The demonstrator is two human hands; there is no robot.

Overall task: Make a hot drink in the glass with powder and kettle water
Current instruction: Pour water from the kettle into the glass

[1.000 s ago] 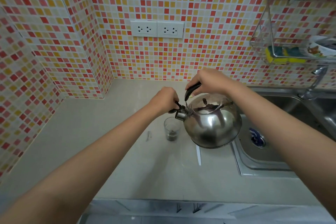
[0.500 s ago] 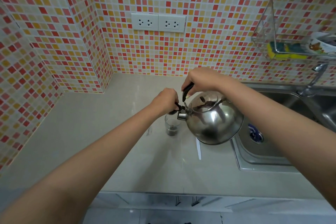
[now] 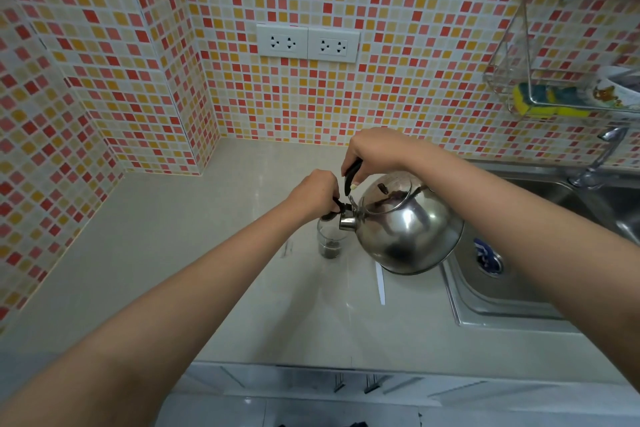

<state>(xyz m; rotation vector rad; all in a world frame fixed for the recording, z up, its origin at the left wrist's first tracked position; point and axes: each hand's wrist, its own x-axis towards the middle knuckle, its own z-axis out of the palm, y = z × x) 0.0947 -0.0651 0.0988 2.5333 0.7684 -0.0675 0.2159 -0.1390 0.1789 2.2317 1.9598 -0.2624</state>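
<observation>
text: none legible | bowl [image 3: 614, 92]: cartoon print, no readable words

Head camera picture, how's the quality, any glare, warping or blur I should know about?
Head view: wide-angle warping bends the tile lines near the edges; bright glare streaks sit on the countertop, and the steel kettle mirrors dark shapes; the glass is small and slightly soft, so its dark contents are hard to read.
</observation>
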